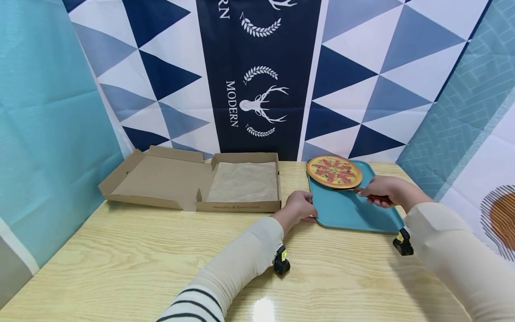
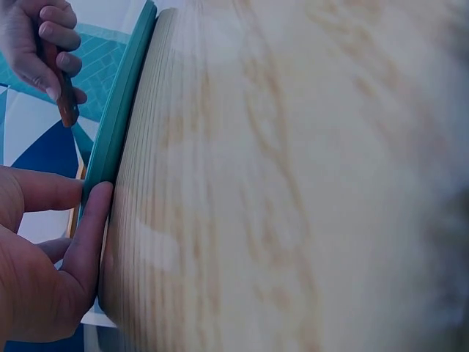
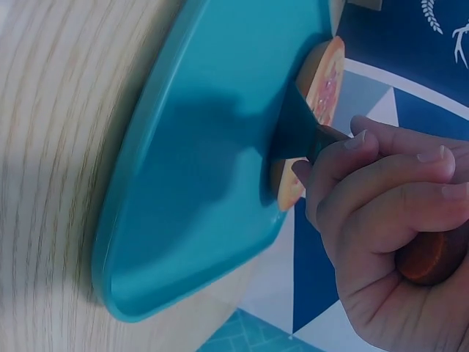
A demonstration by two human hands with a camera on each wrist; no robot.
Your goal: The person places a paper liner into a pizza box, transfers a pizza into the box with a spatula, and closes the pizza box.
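A round pizza [image 1: 334, 172] with red toppings lies at the far left part of the blue-green tray [image 1: 350, 212]. My right hand [image 1: 387, 191] grips the wooden handle [image 3: 425, 258] of a pizza server, fingers curled round it. Its flat metal blade [image 3: 294, 125] meets the near edge of the pizza, and the tip is hidden there. At the tray's left side, my left hand [image 1: 299, 206] pinches the rim between thumb and finger, as the left wrist view shows.
Left of the tray stands an open cardboard pizza box [image 1: 237, 206], its lid [image 1: 161, 179] folded out to the left. Brown paper [image 1: 243, 182] lines the box. A patterned cloth [image 1: 257, 89] hangs behind the wooden table [image 1: 161, 259].
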